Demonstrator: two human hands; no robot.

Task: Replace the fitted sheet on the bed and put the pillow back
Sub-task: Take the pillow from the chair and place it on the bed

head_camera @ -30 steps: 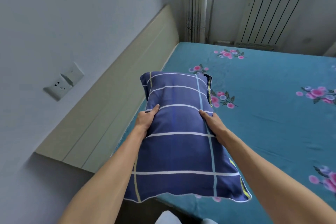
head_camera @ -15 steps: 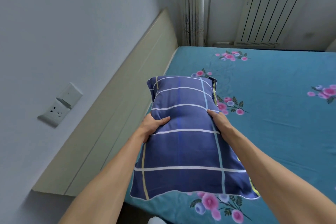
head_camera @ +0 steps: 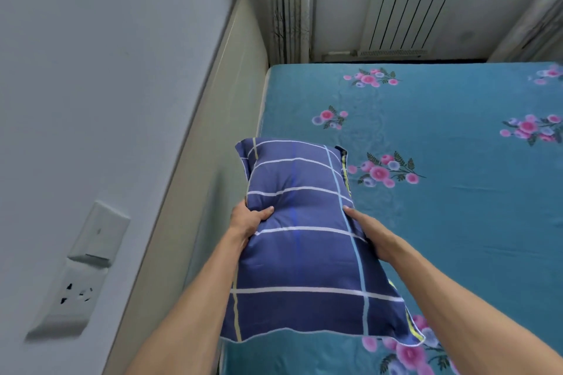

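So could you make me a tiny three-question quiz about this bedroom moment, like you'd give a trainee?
1. True or false: the navy checked pillow lies flat beside the white ribbed radiator.
2. Which hands grip it? A) left hand only B) right hand only C) both
3. Fill in: the teal fitted sheet is printed with pink ____.

Key: 1 false, it is held near the beige headboard; 2 C; 3 flowers.

pillow (head_camera: 304, 237) carried forward over the bed, closer to headboard (head_camera: 213, 143)
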